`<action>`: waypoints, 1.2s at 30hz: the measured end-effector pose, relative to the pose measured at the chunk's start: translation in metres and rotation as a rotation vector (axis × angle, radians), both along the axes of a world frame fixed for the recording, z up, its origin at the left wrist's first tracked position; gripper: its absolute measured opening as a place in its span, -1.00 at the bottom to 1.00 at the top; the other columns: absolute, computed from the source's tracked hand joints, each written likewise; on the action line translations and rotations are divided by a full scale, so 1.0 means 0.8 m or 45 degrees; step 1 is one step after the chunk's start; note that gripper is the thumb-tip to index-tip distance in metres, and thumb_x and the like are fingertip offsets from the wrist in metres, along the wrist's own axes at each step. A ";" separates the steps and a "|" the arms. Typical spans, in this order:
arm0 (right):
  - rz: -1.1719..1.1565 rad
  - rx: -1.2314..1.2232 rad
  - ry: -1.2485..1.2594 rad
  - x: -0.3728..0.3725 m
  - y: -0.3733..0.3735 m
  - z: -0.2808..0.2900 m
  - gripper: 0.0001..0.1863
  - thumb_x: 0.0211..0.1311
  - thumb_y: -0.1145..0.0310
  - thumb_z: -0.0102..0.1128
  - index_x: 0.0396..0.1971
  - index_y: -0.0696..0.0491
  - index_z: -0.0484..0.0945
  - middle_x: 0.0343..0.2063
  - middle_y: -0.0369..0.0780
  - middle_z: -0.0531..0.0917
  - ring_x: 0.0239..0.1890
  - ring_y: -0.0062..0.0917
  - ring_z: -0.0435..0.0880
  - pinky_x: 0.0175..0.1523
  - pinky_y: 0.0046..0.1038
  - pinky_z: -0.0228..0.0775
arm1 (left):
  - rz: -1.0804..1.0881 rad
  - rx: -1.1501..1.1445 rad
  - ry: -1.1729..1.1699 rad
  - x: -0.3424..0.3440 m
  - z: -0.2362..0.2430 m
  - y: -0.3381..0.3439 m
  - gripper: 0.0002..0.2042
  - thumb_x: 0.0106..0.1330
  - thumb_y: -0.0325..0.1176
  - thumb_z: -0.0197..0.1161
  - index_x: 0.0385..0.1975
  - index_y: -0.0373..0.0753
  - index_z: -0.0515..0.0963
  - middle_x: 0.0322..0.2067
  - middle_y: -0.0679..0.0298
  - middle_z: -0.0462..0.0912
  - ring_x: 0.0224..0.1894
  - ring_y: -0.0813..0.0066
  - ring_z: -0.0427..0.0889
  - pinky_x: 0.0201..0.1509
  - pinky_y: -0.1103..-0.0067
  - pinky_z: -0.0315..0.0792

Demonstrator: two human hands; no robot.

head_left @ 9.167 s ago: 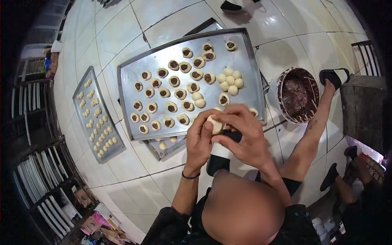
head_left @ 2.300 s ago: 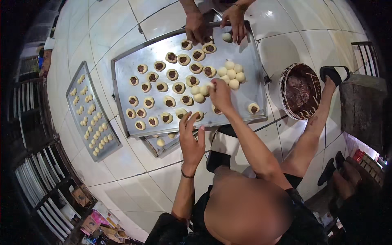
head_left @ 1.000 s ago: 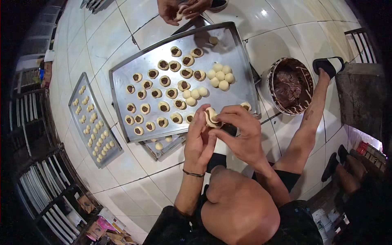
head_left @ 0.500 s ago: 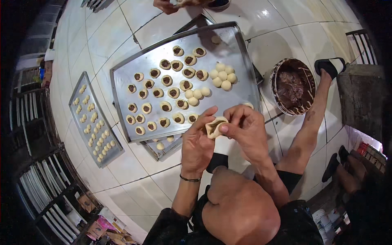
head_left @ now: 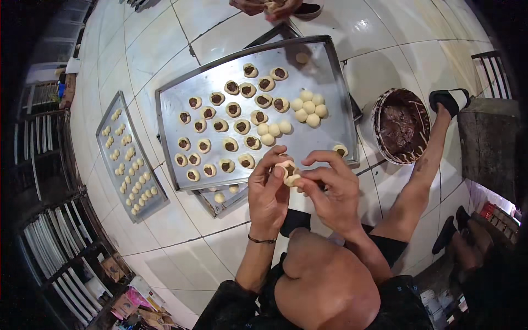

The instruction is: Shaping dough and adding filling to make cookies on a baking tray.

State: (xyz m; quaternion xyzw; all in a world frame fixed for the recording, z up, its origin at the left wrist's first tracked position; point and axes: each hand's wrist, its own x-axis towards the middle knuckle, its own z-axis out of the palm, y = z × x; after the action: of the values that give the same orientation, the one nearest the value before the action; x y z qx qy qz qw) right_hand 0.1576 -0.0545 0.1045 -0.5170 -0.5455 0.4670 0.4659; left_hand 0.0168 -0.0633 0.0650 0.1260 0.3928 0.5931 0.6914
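Observation:
Between the fingers of both my hands, above the near edge of a large metal tray [head_left: 316, 143], is a small dough piece [head_left: 290, 179] with brown filling showing at its top. My left hand [head_left: 268, 195] grips its left side between thumb and fingers. My right hand [head_left: 336, 192] pinches its right edge, with the index finger bent above it. On the tray lie several flattened dough rounds [head_left: 233, 109] topped with brown filling. Two groups of plain dough balls [head_left: 313, 120] sit towards the right. One filled round [head_left: 340, 150] lies apart at the tray's near right corner.
A round tub [head_left: 377, 124] of brown filling [head_left: 399, 121] stands right of the tray, beside my outstretched leg [head_left: 407, 203]. A narrower tray [head_left: 157, 206] with small dough pieces lies left on the tiled floor [head_left: 181, 231]. Another person's hands [head_left: 283, 8] show at the far edge.
The dough piece in my hands has gone from a wide open pocket to a more gathered shape. My right index finger has lifted off it. The other person's hands show more fully.

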 end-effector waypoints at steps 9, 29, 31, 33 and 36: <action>-0.070 -0.560 0.729 0.021 0.015 -0.009 -0.83 0.12 0.64 0.40 -0.25 0.19 0.71 -0.27 -0.25 0.61 -0.42 -0.66 0.49 -0.30 -0.62 0.34 | -0.246 0.318 0.297 0.012 0.002 -0.003 -0.74 0.46 -0.32 0.26 0.02 -0.31 0.59 0.39 0.10 0.28 0.20 0.35 0.48 0.27 0.44 0.41; 0.243 0.284 0.031 0.044 0.012 0.009 -0.81 0.10 0.64 0.38 -0.25 0.20 0.69 -0.26 -0.23 0.64 -0.44 -0.57 0.49 -0.35 -0.56 0.31 | -0.410 0.625 0.538 0.021 0.030 -0.012 -0.30 0.53 0.19 -0.04 0.43 -0.28 0.32 0.44 -0.02 0.30 0.47 0.10 0.28 0.50 0.32 0.21; 0.288 0.189 0.048 0.043 0.007 0.010 -0.79 0.01 0.64 0.44 -0.29 0.18 0.71 -0.29 -0.22 0.66 -0.38 -0.54 0.54 -0.29 -0.55 0.38 | -0.206 0.545 0.119 0.028 0.042 -0.012 -0.33 0.55 0.11 -0.01 0.44 -0.31 0.29 0.41 -0.02 0.34 0.45 0.09 0.32 0.48 0.32 0.23; 0.333 0.093 0.063 0.042 0.003 0.011 -0.76 -0.07 0.64 0.50 -0.32 0.15 0.73 -0.33 -0.21 0.69 -0.32 -0.50 0.59 -0.22 -0.54 0.45 | 0.002 0.457 -0.300 0.031 0.048 -0.013 -0.36 0.57 0.03 0.01 0.44 -0.34 0.26 0.39 -0.03 0.37 0.43 0.07 0.36 0.47 0.32 0.26; 0.280 0.173 0.041 0.043 0.006 0.008 -0.78 -0.01 0.66 0.45 -0.30 0.18 0.71 -0.29 -0.22 0.67 -0.38 -0.54 0.55 -0.29 -0.55 0.39 | -0.202 0.406 0.100 0.020 0.033 -0.009 -0.42 0.58 -0.07 0.03 0.43 -0.35 0.27 0.38 -0.04 0.38 0.40 0.10 0.40 0.45 0.34 0.30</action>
State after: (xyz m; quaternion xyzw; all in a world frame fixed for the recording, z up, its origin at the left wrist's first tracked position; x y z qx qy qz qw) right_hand 0.1917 -0.0495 0.1109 -0.4138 -0.6217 0.4855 0.4544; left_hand 0.0331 -0.0701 0.0910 0.2876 0.3095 0.5860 0.6914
